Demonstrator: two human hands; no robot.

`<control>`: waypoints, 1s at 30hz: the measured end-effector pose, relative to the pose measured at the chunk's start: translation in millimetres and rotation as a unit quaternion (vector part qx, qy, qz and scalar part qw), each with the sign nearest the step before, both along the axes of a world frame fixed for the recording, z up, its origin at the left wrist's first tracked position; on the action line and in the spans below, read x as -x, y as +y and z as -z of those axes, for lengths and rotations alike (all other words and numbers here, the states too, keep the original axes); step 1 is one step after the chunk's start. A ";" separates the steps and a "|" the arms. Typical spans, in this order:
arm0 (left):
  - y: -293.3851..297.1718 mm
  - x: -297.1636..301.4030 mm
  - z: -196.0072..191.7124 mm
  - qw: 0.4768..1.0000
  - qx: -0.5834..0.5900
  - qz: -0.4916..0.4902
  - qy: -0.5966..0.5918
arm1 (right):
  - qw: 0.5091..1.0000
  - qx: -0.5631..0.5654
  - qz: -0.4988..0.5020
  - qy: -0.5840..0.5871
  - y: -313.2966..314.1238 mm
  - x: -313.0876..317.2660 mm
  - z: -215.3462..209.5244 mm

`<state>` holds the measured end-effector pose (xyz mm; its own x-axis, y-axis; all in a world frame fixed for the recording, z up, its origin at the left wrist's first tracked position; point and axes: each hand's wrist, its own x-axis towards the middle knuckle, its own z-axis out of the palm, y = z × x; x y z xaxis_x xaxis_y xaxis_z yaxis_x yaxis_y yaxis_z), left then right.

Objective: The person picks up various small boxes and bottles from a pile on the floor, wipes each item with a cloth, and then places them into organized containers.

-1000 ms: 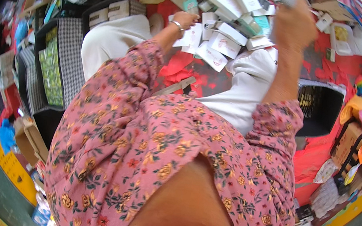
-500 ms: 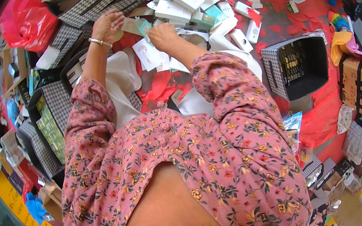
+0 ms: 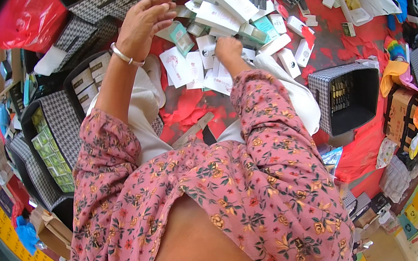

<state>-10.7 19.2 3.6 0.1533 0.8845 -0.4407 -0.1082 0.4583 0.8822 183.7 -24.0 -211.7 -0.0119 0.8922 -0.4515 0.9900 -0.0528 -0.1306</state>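
My left hand [image 3: 147, 19], with a bracelet at the wrist, is raised at the left edge of the pile, its fingers loosely apart and nothing visible in them. Just right of it lies a teal and clear packet [image 3: 182, 39]. My right hand [image 3: 228, 51] is closed and low over the white cartons and cards, its fingertips hidden from view. Beside it are a white card with a round black mark [image 3: 206, 51] and flat white printed cards [image 3: 176, 67]. Beyond both hands, long white boxes [image 3: 218, 17] lie stacked on smaller packages.
A houndstooth bin [image 3: 343, 97] with dark packs inside lies tipped at right. Houndstooth boxes holding green packs [image 3: 50, 152] and cream packs [image 3: 85, 81] stand at left. A red plastic bag [image 3: 29, 20] is at far left. Torn red sheeting [image 3: 184, 115] covers the floor.
My left hand has let go of the teal packet and lifted away, turning upward. My right hand has moved right from that packet to the white cartons.
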 end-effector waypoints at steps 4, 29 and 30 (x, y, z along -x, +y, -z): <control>2.7 2.0 7.6 1.000 -0.008 -0.003 -0.003 | 0.997 0.031 0.065 0.007 27.9 -11.8 -33.4; -5.0 0.6 26.3 0.994 -0.033 0.012 -0.101 | 0.834 -0.101 0.110 0.530 30.9 17.5 -234.2; -4.3 -0.9 24.9 0.995 -0.035 0.002 -0.096 | 0.820 -0.087 0.130 0.550 33.0 17.3 -232.8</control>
